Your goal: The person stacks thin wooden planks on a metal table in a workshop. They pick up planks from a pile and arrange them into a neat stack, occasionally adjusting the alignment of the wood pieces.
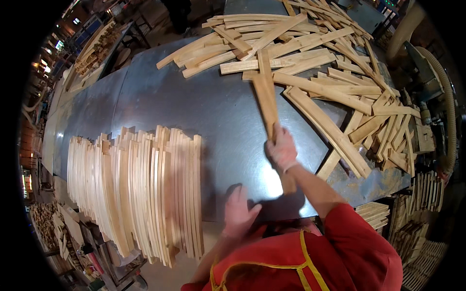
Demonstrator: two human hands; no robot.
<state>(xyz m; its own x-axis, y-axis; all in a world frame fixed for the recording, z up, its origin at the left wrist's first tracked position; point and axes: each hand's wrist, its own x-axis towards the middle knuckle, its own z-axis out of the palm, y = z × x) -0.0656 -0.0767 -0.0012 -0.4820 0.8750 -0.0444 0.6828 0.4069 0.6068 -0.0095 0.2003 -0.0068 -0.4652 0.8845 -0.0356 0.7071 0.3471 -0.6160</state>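
My right hand is closed round a wooden slat, which runs lengthwise over the metal table. The slat's far end reaches the loose pile of wooden slats, and its near end shows below my wrist. Near the front edge, my left hand is held with fingers up and thumb apart, slightly blurred, with nothing in it. To its left, a row of slats stands side by side, their near ends jutting past the table edge.
The grey metal table lies under both groups of slats. Stacks of wood stand low on the right. A ribbed hose curves down at the far right. Another wooden-topped bench is at the back left.
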